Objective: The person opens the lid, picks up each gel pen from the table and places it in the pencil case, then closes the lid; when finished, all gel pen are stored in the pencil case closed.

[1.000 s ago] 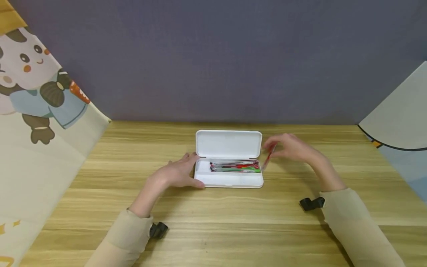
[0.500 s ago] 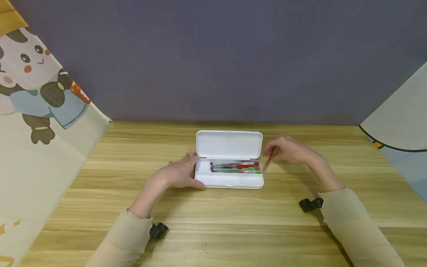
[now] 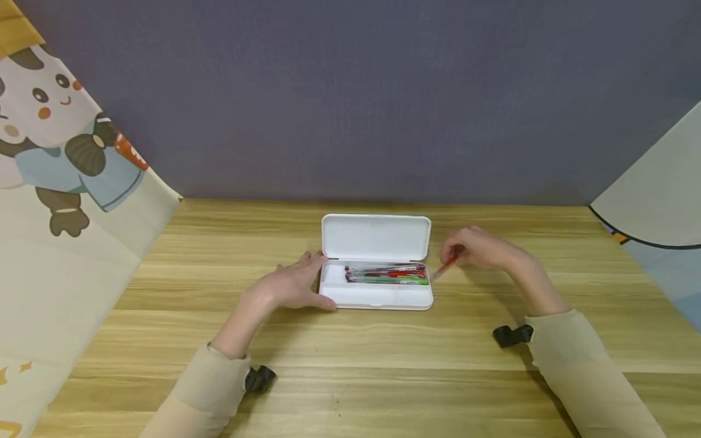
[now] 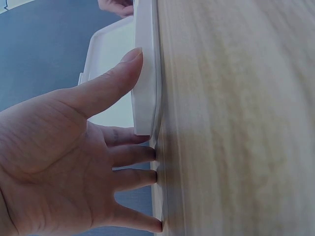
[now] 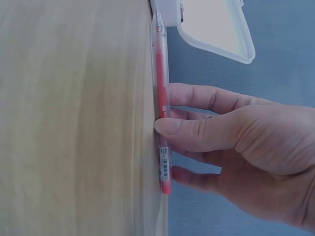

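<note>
A white pencil case [image 3: 361, 297] lies on the table with its lid [image 3: 375, 237] raised at the back. Several pens [image 3: 386, 274], red, green and clear, fill its rear compartment. At the case's left end is my left hand [image 3: 292, 286], fingers spread and fairly straight. Its thumb [image 4: 115, 81] touches the front wall, while the other fingertips reach the table. Just right of the case, my right hand [image 3: 476, 246] pinches a red pen [image 5: 161, 88] between thumb and fingers. The pen lies low along the tabletop, its tip by the case's right end; contact with the case is unclear.
The wooden table [image 3: 350, 377] extends around the case. A dark grey panel [image 3: 383, 109] rises behind its far edge. Printed cloth [image 3: 98, 201] borders the left side, and pale panels stand at the right. Black devices [image 3: 513, 335] sit at both wrists.
My right hand has shifted slightly right and nearer, and its fingers have closed in. The red pen has turned from steep to flatter beside the case. My left hand stays put.
</note>
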Motion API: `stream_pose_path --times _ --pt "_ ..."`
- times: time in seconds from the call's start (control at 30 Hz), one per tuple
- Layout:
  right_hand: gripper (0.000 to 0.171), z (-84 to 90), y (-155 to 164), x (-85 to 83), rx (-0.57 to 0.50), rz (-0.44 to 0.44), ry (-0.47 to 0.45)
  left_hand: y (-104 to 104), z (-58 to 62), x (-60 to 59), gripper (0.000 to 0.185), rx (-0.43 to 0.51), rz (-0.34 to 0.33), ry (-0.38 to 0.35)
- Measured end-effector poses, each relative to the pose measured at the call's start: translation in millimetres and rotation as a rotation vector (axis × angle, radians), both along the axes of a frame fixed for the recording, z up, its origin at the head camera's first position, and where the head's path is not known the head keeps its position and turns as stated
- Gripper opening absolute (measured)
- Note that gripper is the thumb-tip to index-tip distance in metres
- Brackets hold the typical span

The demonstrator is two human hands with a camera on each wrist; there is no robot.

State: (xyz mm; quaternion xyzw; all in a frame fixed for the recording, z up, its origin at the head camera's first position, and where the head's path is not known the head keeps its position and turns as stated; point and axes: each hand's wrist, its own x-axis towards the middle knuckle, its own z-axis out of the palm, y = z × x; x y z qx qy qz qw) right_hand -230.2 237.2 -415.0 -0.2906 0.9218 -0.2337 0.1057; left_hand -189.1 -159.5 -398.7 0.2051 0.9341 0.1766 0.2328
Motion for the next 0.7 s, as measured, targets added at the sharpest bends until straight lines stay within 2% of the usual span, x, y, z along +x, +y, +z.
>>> stream_pose_path --times 0.2,0.37,0.7 --pt "0.033 0.5 7 2.9 0.009 0.011 -0.029 0 -0.4 0.0 0.105 -0.003 0.004 0.000" --pt "0.028 8.2 15 8.1 -0.022 0.001 -0.042 3 -0.3 -0.1 0.106 -0.007 0.002 -0.002" --pt "0.018 32.6 13 23.1 -0.047 -0.011 0.085 4 -1.9 -0.9 0.105 -0.011 0.003 0.001"
